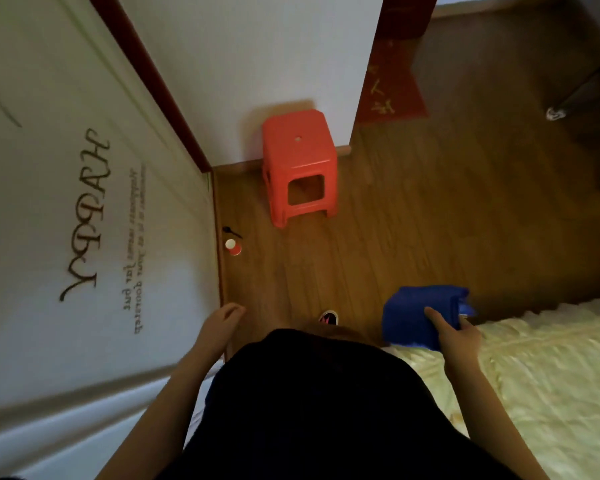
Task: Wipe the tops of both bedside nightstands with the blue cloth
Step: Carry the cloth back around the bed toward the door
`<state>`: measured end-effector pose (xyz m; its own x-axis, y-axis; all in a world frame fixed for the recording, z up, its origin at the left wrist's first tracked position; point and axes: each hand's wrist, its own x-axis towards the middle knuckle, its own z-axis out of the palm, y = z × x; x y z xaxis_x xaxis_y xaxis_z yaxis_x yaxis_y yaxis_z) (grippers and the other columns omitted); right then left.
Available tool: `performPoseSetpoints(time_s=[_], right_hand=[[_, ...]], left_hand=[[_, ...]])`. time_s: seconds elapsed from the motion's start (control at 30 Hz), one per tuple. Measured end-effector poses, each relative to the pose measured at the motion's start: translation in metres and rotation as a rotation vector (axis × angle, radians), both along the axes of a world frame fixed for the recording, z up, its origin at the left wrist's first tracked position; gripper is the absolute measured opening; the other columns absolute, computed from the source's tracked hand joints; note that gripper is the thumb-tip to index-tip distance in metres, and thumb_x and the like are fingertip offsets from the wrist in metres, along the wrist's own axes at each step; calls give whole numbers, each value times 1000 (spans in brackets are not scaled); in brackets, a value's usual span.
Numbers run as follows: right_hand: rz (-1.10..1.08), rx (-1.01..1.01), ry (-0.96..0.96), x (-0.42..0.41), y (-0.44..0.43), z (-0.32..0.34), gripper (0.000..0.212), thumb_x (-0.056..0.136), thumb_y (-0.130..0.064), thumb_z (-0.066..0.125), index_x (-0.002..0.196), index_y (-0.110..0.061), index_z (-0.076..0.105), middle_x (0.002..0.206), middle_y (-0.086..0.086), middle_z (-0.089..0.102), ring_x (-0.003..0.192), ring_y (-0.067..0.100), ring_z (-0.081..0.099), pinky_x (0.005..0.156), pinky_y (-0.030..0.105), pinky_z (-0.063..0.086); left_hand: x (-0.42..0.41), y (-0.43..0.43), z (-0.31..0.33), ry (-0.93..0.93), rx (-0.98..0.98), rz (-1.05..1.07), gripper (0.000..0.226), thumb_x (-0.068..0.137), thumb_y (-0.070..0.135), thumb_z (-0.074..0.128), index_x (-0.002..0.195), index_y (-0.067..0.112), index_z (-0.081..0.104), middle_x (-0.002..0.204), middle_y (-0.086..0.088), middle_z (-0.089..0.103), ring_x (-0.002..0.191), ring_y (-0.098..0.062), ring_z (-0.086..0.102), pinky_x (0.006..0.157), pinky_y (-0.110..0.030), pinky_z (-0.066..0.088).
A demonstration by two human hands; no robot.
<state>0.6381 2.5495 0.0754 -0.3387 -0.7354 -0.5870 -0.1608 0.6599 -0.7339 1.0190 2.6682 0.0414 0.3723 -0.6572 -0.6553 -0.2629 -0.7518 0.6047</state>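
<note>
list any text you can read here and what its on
"HAPPY": large dark script, sideways on the white panel.
Small lines beside it: blurred; only "far but" and "doorstep" seem readable.
Gold characters on the red banner: too blurred to read.
No text on the blue cloth or red stool.

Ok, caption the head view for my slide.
Right hand grips the blue cloth beside the bed; left hand empty; red stool ahead on wood floor.

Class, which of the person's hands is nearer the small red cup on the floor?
Left. The left hand hangs open a short way from the red cup; the right hand grips the blue cloth farther off, by the bed.
</note>
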Motion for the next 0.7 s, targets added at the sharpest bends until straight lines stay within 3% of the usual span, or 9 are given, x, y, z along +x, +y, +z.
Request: performPoseSetpoints(time_s=[0.13, 0.23, 0.33, 0.5, 0.6, 0.7], right_hand=[[85, -7, 15, 20, -88, 8, 24, 83, -25, 73, 99, -11, 62, 97, 9, 64, 90, 27, 61, 85, 43, 50], [74, -29, -13, 30, -148, 12, 22, 84, -22, 72, 99, -12, 60, 88, 2, 63, 76, 14, 59, 72, 30, 47], [35, -20, -20, 31, -205, 8, 24, 85, -21, 72, 102, -11, 59, 83, -5, 60, 73, 6, 55, 61, 22, 42], [-105, 8, 28, 15, -291, -1, 37, 84, -21, 72, 114, -3, 62, 88, 0, 63, 84, 22, 59, 75, 34, 44], [-242, 15, 64, -1, -332, 6, 42, 85, -21, 71, 121, -4, 59, 100, 6, 63, 87, 23, 57, 80, 38, 44], [-393, 13, 66, -21, -365, 17, 45, 85, -21, 71, 124, -4, 58, 108, 10, 60, 81, 20, 57, 82, 39, 44]], left_hand=[[13, -72, 1, -44, 34, -9, 25, 99, 25, 46, 94, 13, 68, 97, -13, 71, 92, -31, 66, 89, -49, 51], [24, -128, -1, -43, 64, -1, 27, 98, 27, 47, 96, 12, 69, 98, -14, 71, 94, -32, 66, 90, -50, 50], [28, -200, 0, -53, 50, -43, 26, 99, 25, 47, 105, 14, 70, 111, -12, 70, 102, -32, 64, 95, -48, 49], [29, -353, 0, -84, -18, -226, 24, 98, 22, 49, 100, 7, 67, 98, -11, 67, 99, -32, 62, 86, -38, 43], [23, -457, 8, -108, -89, -389, 26, 97, 22, 50, 105, 5, 68, 108, -14, 68, 99, -24, 60, 83, -30, 39], [0, -553, 27, -100, -161, -533, 16, 97, 13, 50, 98, 11, 66, 103, -14, 68, 92, -18, 56, 77, -24, 35]])
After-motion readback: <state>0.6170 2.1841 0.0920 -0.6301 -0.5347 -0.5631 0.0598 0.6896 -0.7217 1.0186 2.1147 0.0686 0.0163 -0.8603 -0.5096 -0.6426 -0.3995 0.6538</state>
